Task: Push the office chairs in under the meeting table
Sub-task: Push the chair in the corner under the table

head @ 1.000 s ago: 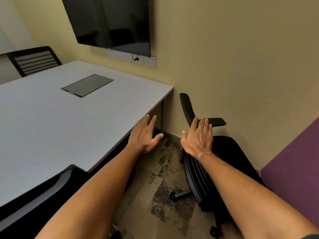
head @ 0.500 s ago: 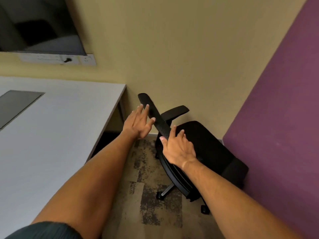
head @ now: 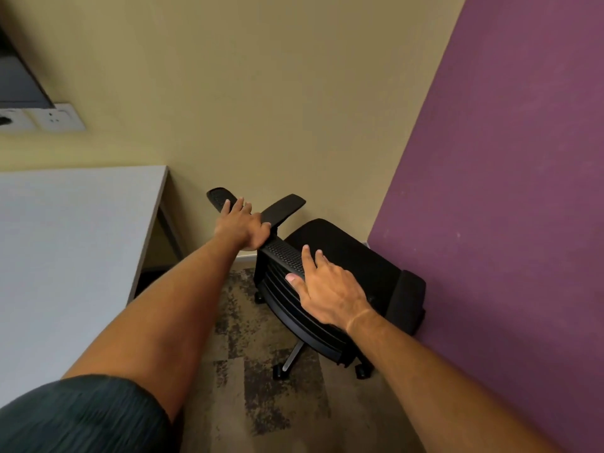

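Note:
A black office chair (head: 343, 256) on castors stands in the corner, to the right of the grey meeting table (head: 65, 240) and outside it. Its mesh backrest (head: 284, 253) faces me and its seat points toward the purple wall. My left hand (head: 240, 227) lies over the far end of the backrest's top edge, thumb wrapped round it. My right hand (head: 327, 289) rests on the near part of that edge, fingers spread over the top and thumb on the rear face.
A purple wall (head: 506, 191) runs close along the chair's right side and a beige wall (head: 261, 93) stands behind it. A socket strip (head: 55, 117) and a screen's corner (head: 16, 83) hang above the table. Patterned carpet (head: 261, 387) lies between table and chair.
My view has swung right, away from the table and toward the corner. Both hands have reached forward from the air onto the top of the chair's backrest.

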